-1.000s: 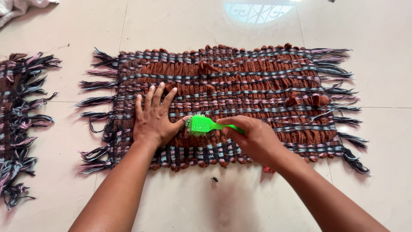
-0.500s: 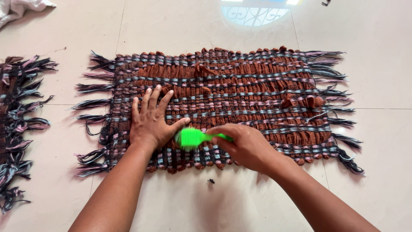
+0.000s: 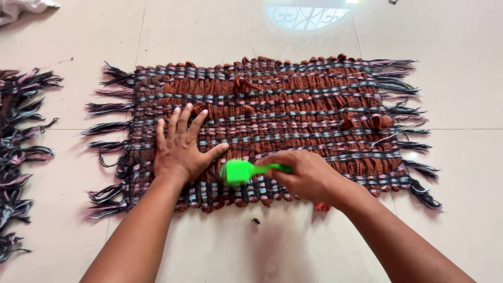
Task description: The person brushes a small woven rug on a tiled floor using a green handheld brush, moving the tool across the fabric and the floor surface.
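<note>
A brown woven mat [image 3: 293,105] with blue, pink and black strands and fringed ends lies flat on the tiled floor. My left hand [image 3: 181,147] presses flat on its left part, fingers spread. My right hand [image 3: 309,175] grips the handle of a bright green brush [image 3: 243,171], whose head rests on the mat near its front edge, just right of my left thumb. The brush head looks blurred.
A second fringed mat [image 3: 21,152] of the same colours lies at the far left. A white cloth [image 3: 21,6] shows at the top left corner. A small dark scrap [image 3: 255,221] and a red bit of yarn [image 3: 322,207] lie on the tiles near the mat's front edge.
The brush head has moved down the mat toward its front edge, from beside my left thumb to a little lower. My left hand stays pressed on the mat.
</note>
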